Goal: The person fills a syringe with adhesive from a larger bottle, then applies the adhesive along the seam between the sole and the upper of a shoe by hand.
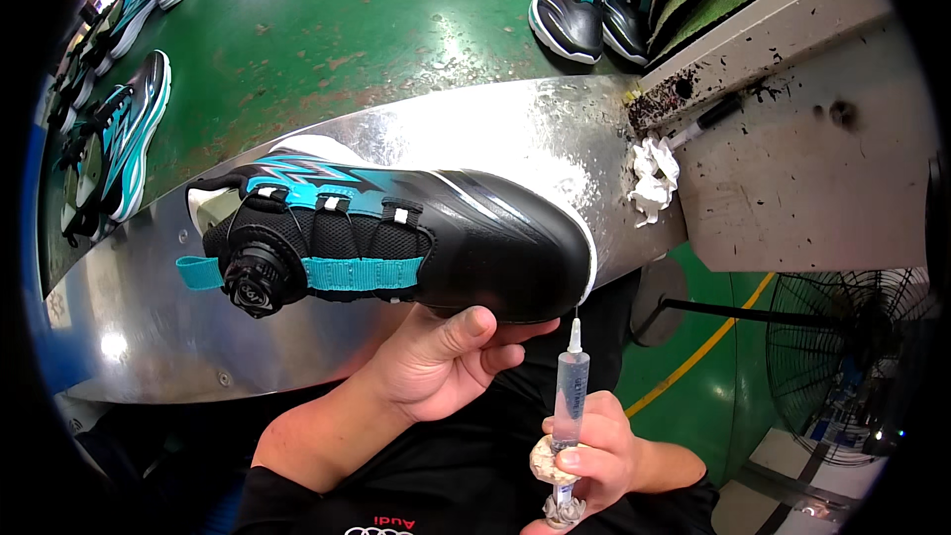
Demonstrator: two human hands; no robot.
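Note:
My left hand (436, 362) grips a black and teal sports shoe (396, 238) from below, thumb on its side, holding it on its side above a shiny metal table (515, 129). The shoe has a round dial closure and a teal strap near its heel end at the left. My right hand (589, 456) holds a clear syringe (570, 396) upright, needle tip pointing up and nearly touching the shoe's white sole edge near the toe. A crusted lump of dried glue sits on the syringe at my fingers.
A crumpled white rag (654, 178) lies at the table's right end beside a grey stained bench (792, 168) with a marker (703, 121). More matching shoes (584, 0) and further shoes (119, 129) sit on the green belt. A black fan (852, 337) stands lower right.

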